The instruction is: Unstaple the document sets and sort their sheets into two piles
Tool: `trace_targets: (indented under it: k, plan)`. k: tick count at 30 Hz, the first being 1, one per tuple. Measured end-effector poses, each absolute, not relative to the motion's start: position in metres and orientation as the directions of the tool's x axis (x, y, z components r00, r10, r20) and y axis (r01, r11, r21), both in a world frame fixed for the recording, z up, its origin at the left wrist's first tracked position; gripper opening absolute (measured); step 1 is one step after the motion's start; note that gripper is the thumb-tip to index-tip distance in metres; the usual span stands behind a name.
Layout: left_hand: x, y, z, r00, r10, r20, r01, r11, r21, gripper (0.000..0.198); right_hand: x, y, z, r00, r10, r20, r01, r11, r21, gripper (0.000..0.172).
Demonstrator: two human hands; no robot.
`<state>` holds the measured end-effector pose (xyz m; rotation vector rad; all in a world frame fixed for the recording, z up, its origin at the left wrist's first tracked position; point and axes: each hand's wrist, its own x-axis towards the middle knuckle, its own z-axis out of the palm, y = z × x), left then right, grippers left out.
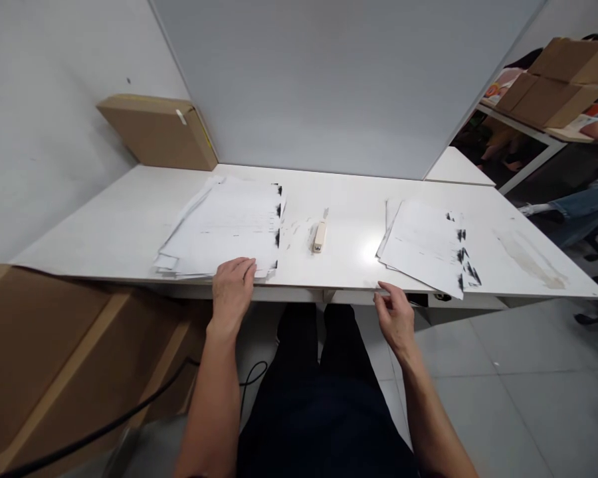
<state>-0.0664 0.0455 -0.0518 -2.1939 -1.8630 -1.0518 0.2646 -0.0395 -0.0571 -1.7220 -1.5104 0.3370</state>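
Note:
My left hand (232,290) rests at the near edge of the white table (119,226), its fingertips lying flat on the front of a loose stack of printed papers (229,226). My right hand (395,313) hovers at the table's front edge, fingers loosely spread and holding nothing, just below the near corner of a second paper stack (426,244). A small beige stapler (319,237) lies on the table between the two stacks, out of reach of both hands.
A flat cardboard box (159,131) leans against the wall at the back left. A grey partition panel (329,79) stands behind the table. Cardboard (54,345) and a black cable (129,411) are at lower left. Another person's legs (578,209) and boxes (563,79) are at right.

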Motion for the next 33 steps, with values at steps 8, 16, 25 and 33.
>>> trace_targets:
  k: [8, 16, 25, 33]
  plan:
    - [-0.069, 0.046, -0.047, 0.109, 0.862, 0.496, 0.919, -0.277, 0.281, 0.029, 0.258, -0.046, -0.057, 0.195, 0.950, 0.246, 0.698, 0.042, -0.715, 0.029]
    - [-0.069, 0.058, -0.040, 0.032, 0.852, 0.523, 0.884, -0.268, 0.383, 0.027, 0.251, -0.049, -0.061, 0.170, 0.954, 0.246, 0.676, 0.069, -0.734, 0.029]
    - [-0.055, 0.049, -0.024, -0.355, 0.815, 0.458, 0.660, -0.129, 0.740, 0.022, 0.237, -0.047, -0.066, 0.110, 0.940, 0.324, 0.639, 0.182, -0.747, 0.026]
    - [-0.029, 0.027, -0.004, -0.413, 0.850, 0.328, 0.231, -0.251, 0.940, 0.023, 0.201, -0.036, -0.045, 0.064, 0.996, 0.062, 0.212, 0.047, -0.976, 0.030]
